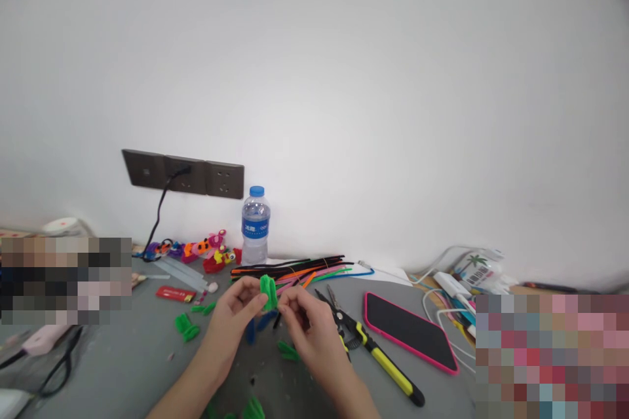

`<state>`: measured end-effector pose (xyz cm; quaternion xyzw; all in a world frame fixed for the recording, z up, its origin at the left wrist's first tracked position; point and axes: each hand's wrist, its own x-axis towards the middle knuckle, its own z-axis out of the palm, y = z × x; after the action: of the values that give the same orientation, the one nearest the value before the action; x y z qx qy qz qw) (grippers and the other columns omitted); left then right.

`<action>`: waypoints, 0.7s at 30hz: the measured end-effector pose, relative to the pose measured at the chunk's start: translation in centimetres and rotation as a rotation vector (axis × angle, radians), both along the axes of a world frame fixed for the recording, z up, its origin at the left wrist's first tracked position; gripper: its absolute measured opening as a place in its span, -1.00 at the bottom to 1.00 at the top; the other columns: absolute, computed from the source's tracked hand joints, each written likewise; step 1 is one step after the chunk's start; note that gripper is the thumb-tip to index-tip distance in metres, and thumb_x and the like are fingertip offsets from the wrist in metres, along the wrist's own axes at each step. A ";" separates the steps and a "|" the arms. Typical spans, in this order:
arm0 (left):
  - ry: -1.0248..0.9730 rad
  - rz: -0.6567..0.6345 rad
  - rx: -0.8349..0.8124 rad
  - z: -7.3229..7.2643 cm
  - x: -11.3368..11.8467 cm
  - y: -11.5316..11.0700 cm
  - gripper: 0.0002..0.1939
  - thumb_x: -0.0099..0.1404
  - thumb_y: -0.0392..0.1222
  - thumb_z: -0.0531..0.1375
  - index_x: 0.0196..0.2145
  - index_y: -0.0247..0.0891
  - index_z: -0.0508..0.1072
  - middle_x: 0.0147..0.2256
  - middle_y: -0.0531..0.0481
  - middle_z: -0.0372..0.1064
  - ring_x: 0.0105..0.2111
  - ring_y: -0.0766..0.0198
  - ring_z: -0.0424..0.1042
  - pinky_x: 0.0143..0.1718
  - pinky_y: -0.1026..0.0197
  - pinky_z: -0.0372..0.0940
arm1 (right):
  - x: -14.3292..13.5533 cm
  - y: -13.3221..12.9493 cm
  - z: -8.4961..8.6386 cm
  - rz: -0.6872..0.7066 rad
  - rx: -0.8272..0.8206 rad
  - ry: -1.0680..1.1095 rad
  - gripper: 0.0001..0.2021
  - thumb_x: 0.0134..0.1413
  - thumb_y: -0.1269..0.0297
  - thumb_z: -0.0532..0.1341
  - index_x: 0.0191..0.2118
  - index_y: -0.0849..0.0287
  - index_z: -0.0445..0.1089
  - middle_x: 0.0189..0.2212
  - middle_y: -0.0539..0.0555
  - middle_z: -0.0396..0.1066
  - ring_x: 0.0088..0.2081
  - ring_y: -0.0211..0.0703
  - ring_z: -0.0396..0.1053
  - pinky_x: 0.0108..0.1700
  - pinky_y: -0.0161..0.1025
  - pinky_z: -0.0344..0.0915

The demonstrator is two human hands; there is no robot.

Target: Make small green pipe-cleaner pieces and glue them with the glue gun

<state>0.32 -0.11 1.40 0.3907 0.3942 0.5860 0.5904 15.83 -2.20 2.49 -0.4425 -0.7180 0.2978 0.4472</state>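
My left hand (236,311) pinches a folded bundle of bright green pipe cleaner (268,292) upright between thumb and fingers. Close against the bundle's right side, my right hand (312,321) is closed in a pinch; whatever lies between its fingertips is too small to make out. Below and around the hands are more green pipe cleaner pieces: one bundle (186,327) to the left, another (289,350) by the right wrist, and a third (253,408) at the bottom edge. Behind the hands lies a pile of coloured pipe cleaners (295,270), black, orange, pink and green.
Pliers with yellow-black handles (393,370) lie beside my right hand, near a pink-cased phone (410,330). A water bottle (255,229) stands by the wall. Pipe cleaner figures (204,250) and a red packet (175,294) are at left. White cables (439,314) run at right.
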 end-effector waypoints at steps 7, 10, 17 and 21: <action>0.000 -0.003 0.009 0.1 0.0 0.0 -0.71 -0.08 -0.06 0.45 -0.46 -0.25 0.50 -0.56 0.15 0.30 -0.54 0.37 0.23 -0.49 0.35 0.17 | 0.0 0.0 0.1 -0.041 0.054 0.028 -0.82 0.24 0.34 0.03 -0.30 0.18 0.36 -0.54 -0.03 0.25 -0.55 -0.26 0.16 -0.49 -0.35 0.06; 0.000 -0.008 0.005 -0.1 -0.1 0.0 -0.71 -0.06 -0.06 0.44 -0.44 -0.25 0.50 -0.54 0.14 0.31 -0.52 0.36 0.24 -0.47 0.35 0.18 | 0.0 -0.1 0.2 -0.062 0.080 0.037 -0.80 0.25 0.34 0.03 -0.24 0.19 0.39 -0.51 0.00 0.32 -0.53 -0.25 0.21 -0.47 -0.35 0.10; -0.006 -0.022 0.004 0.0 0.0 0.0 -0.69 -0.06 -0.03 0.44 -0.44 -0.26 0.50 -0.54 0.13 0.30 -0.54 0.37 0.21 -0.50 0.34 0.18 | 0.0 0.2 -0.4 -0.067 0.136 0.063 -0.82 0.23 0.38 0.05 -0.20 0.16 0.40 -0.44 0.03 0.38 -0.51 -0.25 0.25 -0.48 -0.36 0.13; 0.012 -0.019 0.012 -0.2 0.0 0.0 -0.69 -0.05 -0.02 0.43 -0.43 -0.27 0.51 -0.54 0.13 0.29 -0.55 0.38 0.21 -0.50 0.34 0.18 | 0.1 0.4 -0.6 -0.051 0.160 0.062 -0.82 0.23 0.40 0.06 -0.23 0.15 0.42 -0.43 0.04 0.40 -0.49 -0.24 0.27 -0.47 -0.35 0.14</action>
<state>0.34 -0.08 1.21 0.4016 0.3907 0.5801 0.5913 15.89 -1.83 1.91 -0.4144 -0.7137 0.2415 0.5105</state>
